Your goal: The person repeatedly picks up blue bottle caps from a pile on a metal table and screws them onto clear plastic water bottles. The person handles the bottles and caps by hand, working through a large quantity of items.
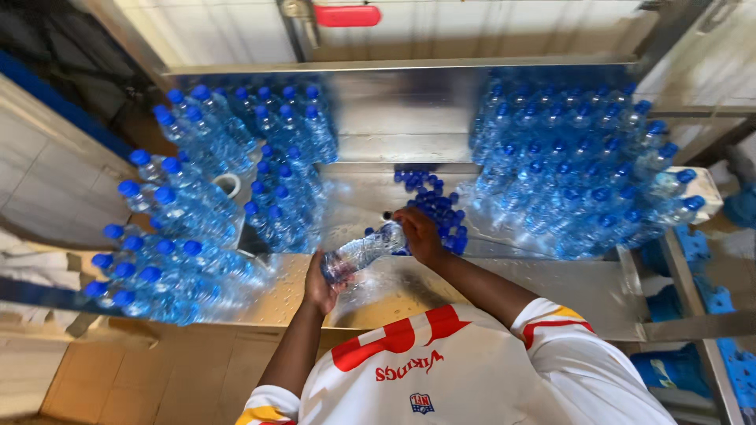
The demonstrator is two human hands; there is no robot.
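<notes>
One clear plastic water bottle (364, 252) lies tilted above the wet steel table (551, 287), its base cupped in the left hand (319, 290) while the right hand (417, 234) closes over its neck. Loose blue caps (437, 203) sit just beyond. Blue-capped bottle stacks flank both sides: left (197, 212), right (575, 165). A red handle (346, 15) shows overhead.

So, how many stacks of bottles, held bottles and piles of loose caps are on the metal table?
bottle stacks: 2, left stack and right stack
held bottle: 1
loose cap pile: 1
Total: 4
</notes>
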